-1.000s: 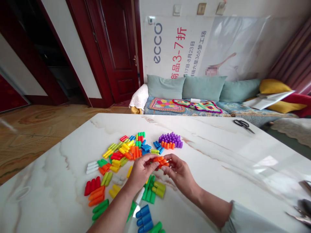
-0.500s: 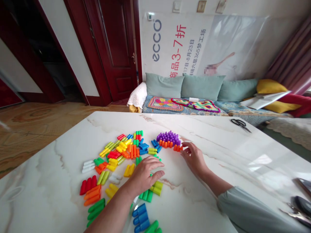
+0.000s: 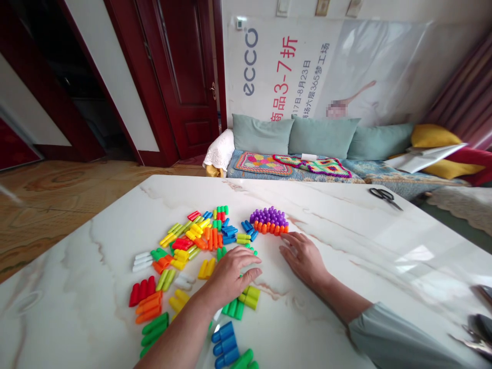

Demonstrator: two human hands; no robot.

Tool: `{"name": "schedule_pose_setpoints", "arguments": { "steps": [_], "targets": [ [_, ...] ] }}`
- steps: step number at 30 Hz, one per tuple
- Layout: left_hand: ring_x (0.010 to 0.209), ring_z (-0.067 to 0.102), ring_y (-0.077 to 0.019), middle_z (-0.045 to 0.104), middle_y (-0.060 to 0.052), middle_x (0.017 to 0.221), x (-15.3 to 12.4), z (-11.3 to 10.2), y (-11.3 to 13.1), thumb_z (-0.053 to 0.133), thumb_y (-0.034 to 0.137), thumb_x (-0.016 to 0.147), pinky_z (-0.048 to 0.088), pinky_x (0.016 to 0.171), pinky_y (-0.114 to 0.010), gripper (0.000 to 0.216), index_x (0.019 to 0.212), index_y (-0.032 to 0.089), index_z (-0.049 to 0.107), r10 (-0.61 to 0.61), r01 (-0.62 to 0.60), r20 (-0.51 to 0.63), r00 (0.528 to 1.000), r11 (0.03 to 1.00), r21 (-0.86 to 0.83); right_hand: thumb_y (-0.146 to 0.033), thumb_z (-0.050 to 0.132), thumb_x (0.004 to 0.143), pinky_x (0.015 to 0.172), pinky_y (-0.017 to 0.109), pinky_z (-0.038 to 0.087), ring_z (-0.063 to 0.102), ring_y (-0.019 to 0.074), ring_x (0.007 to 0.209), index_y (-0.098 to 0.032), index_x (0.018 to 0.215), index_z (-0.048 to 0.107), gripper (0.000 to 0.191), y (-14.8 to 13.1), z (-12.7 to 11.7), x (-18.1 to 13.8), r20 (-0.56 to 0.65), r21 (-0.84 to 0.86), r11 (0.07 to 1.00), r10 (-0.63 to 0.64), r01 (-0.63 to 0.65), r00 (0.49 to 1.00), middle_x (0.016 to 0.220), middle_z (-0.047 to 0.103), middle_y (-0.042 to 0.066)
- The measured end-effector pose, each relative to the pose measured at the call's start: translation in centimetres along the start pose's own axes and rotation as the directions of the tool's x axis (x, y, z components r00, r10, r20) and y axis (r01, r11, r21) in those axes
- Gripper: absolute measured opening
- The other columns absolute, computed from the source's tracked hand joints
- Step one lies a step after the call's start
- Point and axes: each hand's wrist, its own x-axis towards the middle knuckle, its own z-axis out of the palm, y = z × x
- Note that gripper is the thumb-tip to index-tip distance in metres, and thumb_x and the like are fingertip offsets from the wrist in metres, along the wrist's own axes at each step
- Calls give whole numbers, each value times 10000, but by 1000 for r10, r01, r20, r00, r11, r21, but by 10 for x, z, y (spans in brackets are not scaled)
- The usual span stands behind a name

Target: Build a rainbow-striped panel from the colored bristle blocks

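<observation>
Orange row (image 3: pixel 270 228): end pieces moved flush, toward table's (image 3: pixel 384 246) far edge
Right hand (image 3: pixel 305 259): unclenched, beside it
Left hand (image 3: pixel 232 271): fingers spread

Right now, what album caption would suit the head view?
Right hand beside an orange row in front of purple pieces, left hand near other colourful pieces.

- where's the right hand (image 3: pixel 305 259)?
- its fingertips are at the right end of a row of orange pieces (image 3: pixel 271 228); whether they touch is hard to tell. the row stands along the near side of the purple pieces (image 3: pixel 269 216).
- and the left hand (image 3: pixel 232 271)?
- over the white table (image 3: pixel 307 328), fingers spread, just beside some yellow pieces (image 3: pixel 207 268).
- what's farther off?
- black scissors (image 3: pixel 391 200) near the far edge, and a sofa (image 3: pixel 357 166) with green cushions (image 3: pixel 325 138).
</observation>
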Motion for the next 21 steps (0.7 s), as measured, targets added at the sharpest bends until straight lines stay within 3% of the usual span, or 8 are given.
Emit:
{"name": "schedule_pose_setpoints", "arguments": {
  "steps": [5,8,11,14,18,21],
  "targets": [
    [1020,616,-216,713,-66,993,1,1,1,606,317,874,491,921,-369,198,995,219,729,-16,17,-23,1000,999,27,-281,468,914,796,337,517,624,182,857,-184,1113,628,273,-22,4,1,16,165,986,-5,2,1000,1080,651,99],
    [945,615,-204,707,-54,912,1,0,3,585,283,884,495,864,-347,158,917,216,724,-28,31,-36,999,996,81,-196,407,919,856,348,522,628,183,953,-177,1203,585,336,-40,14,8,50,265,962,-85,68,995,1180,625,119],
    [872,601,-199,685,-44,808,1,-2,5,581,256,878,485,796,-325,141,827,211,705,-47,54,-46,998,984,170,-118,386,879,962,420,479,575,231,1135,-139,1281,542,432,-54,28,19,99,222,966,-159,134,982,1269,591,159],
    [815,590,-195,657,-42,732,1,-3,4,571,245,874,461,722,-303,178,730,203,666,-82,102,-81,993,957,273,-67,419,806,997,456,453,542,262,1191,-118,1306,527,515,-64,40,26,122,201,966,-192,165,974,1303,573,178],
    [738,576,-184,635,-34,678,0,-5,3,552,238,872,418,642,-291,243,637,198,598,-124,169,-141,982,911,377,-22,420,736,956,400,492,562,235,1173,-167,1342,500,628,-73,51,33,111,298,946,-163,124,980,1341,549,144],
    [727,580,-181,646,-32,683,-1,-6,4,540,254,883,403,629,-287,259,635,199,589,-133,187,-161,978,900,394,-33,446,713,940,408,497,558,264,1185,-138,1380,454,675,-77,58,42,154,243,969,-93,54,984,1422,456,183]
  ]
}}
